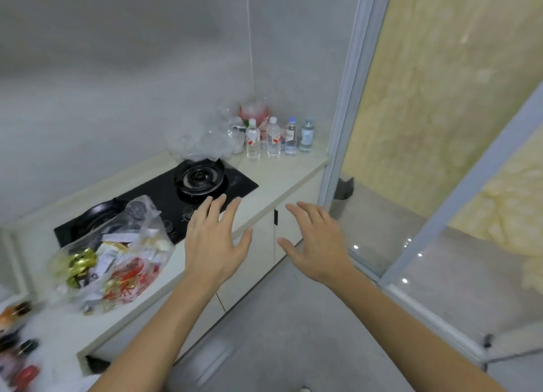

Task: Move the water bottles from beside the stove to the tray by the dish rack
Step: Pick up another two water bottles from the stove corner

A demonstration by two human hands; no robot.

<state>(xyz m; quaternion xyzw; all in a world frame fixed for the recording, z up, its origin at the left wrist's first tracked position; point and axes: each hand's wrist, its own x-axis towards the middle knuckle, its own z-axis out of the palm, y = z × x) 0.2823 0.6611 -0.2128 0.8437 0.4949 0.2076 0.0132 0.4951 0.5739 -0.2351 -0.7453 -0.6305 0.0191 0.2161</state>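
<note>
My left hand [216, 239] and right hand [316, 244] were spread, holding nothing; four water bottles [276, 139] stood upright beside the stove [164, 197], liquid inside clear.

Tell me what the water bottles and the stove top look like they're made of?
Water bottles: likely thin clear plastic, since you can see through them, with paper-looking labels. Stove top: probably black glass, smooth and shiny; its burner ring looks like metal.

1. Both grips hang over the table's [264, 183] front edge, left grip [216, 239] beside right grip [316, 244].
2. Stove [164, 195] sits just beyond the left grip.
3. Four water bottles [273, 139] stand in a row well beyond both grips, in the far corner.
4. Snack bag [117, 253] lies left of the left grip.
</note>
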